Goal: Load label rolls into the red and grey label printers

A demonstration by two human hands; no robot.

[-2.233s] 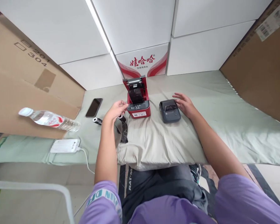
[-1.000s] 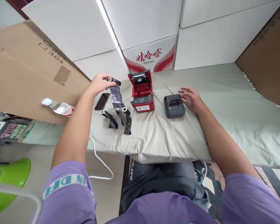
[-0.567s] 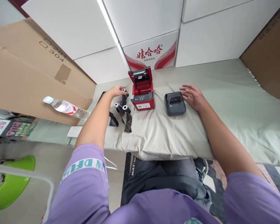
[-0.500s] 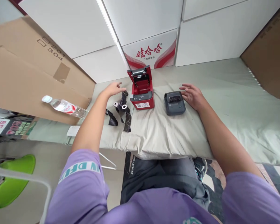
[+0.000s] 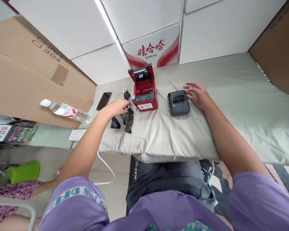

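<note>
My left hand (image 5: 118,108) reaches down over small rolls of black-printed paper, its fingers closing at a paper roll (image 5: 129,109) whose strip hangs toward me. Part of what it grips is hidden under the fingers. Another paper roll (image 5: 126,93) stands just behind the fingers. Right of them is a red printer (image 5: 148,104) with its lid raised and its paper bay showing. A dark grey label printer (image 5: 179,109) lies flat farther right, a black printed piece in its window. My right hand (image 5: 197,95) rests beside its right edge, fingers apart, holding nothing.
A phone (image 5: 104,101) lies left of the rolls. A water bottle (image 5: 67,111) stands by a large cardboard box (image 5: 21,67). White cartons (image 5: 156,48) line the back of the cloth-covered table (image 5: 243,106). Another person's patterned clothing (image 5: 12,195) shows at lower left.
My left hand has come down and toward me, from behind the rolls onto them, uncovering the phone. My right hand stays beside the grey printer. Another person has come into view at lower left.
</note>
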